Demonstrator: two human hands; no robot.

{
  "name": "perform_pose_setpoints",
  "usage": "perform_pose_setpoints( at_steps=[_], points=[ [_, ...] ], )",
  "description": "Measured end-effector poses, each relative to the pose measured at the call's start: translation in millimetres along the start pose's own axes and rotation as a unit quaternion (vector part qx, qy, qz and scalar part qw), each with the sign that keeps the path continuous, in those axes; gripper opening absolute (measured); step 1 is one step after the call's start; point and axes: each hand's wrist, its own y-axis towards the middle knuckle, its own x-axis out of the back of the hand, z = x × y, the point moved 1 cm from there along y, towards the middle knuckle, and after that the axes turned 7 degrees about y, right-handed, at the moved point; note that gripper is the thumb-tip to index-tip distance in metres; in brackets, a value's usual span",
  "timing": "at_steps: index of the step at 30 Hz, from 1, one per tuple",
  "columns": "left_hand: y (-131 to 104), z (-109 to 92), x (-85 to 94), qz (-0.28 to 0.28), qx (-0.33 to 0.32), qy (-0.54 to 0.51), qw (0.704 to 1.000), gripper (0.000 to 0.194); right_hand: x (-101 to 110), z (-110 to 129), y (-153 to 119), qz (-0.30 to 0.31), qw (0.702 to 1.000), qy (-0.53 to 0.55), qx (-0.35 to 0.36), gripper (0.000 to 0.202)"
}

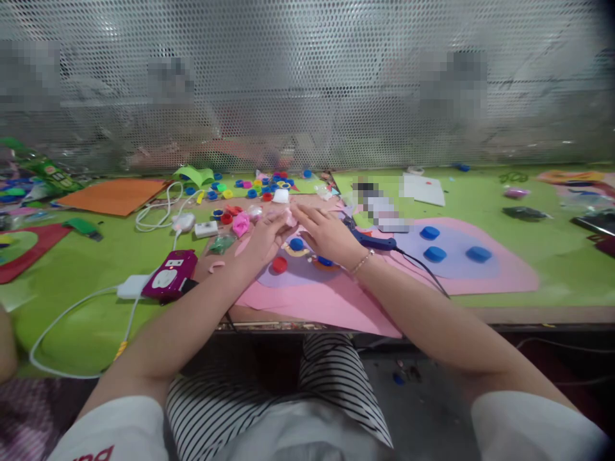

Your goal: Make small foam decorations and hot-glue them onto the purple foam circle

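Observation:
My left hand [265, 238] is closed, its fingertips pinching a small pale pink piece [290, 218] whose kind I cannot make out. From the other side, my right hand [331, 235] meets it with fingers pressed on the same piece. Below both hands lies a pink sheet [331, 304] with a lilac sheet [300, 275] on top. A blue bottle cap [296, 244] and a red bottle cap [279, 264] sit on the lilac sheet. Another blue cap [325, 261] is partly covered by my right hand. A dark blue glue gun [376, 241] lies beside my right wrist.
A purple power socket [172, 275] with white cables stands left. Several coloured caps [252, 193] are scattered behind my hands. Right lies another pink and lilac sheet [509, 272] bearing blue caps [435, 254]. A perforated metal screen [307, 89] rises behind the green table [567, 256].

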Motion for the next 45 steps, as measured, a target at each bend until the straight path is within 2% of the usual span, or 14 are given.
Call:
perform_pose_setpoints(
  at_steps=[2,5,7,11,13,16,20,26,30,34,38,40,42,45],
  points=[
    [1,1,1.2,0.003,-0.004,0.000,1.000,0.016,-7,3,0,0.001,1.000,0.023,-0.009,0.052],
    [2,1,2.2,0.001,-0.003,-0.002,1.000,0.023,-14,4,0,-0.047,0.988,0.144,-0.006,0.050],
    [3,0,2.5,0.012,-0.005,0.003,1.000,0.030,-15,2,0,-0.083,0.962,0.258,-0.025,0.048],
    [5,2,3.7,0.049,-0.026,0.044,0.997,0.040,-12,-4,0,-0.099,0.894,0.425,-0.097,0.037],
    [4,4,4.3,0.061,-0.039,0.088,0.994,0.037,-12,-5,1,-0.108,0.881,0.446,-0.115,0.033],
    [0,3,3.4,0.076,-0.056,0.168,0.981,0.031,-12,-6,2,-0.115,0.884,0.437,-0.122,0.033],
    [-6,-3,0.1,0.061,-0.045,0.241,0.968,0.030,-10,-4,3,-0.099,0.878,0.449,-0.135,0.030],
    [-10,-8,-3.0,0.030,0.004,0.266,0.964,0.030,-1,-5,2,-0.055,0.811,0.552,-0.188,0.026],
    [-9,-5,-1.7,0.014,-0.014,0.294,0.956,0.026,-3,-9,2,-0.044,0.774,0.598,-0.204,0.027],
    [-6,1,-0.6,0.056,-0.022,0.285,0.957,0.022,-9,-19,2,-0.057,0.738,0.632,-0.230,0.029],
    [-5,6,-0.9,0.108,0.020,0.165,0.980,0.023,-12,-25,1,-0.076,0.691,0.668,-0.267,0.034],
    [-5,7,-1.9,0.114,0.051,0.099,0.987,0.026,-12,-25,1,-0.082,0.693,0.662,-0.272,0.033],
    [-6,7,-3.3,0.109,0.073,0.050,0.990,0.023,-12,-24,1,-0.075,0.713,0.645,-0.264,0.033],
    [-6,8,-5.1,0.100,0.071,0.034,0.992,0.024,-11,-22,2,-0.070,0.747,0.615,-0.244,0.030]
  ],
)
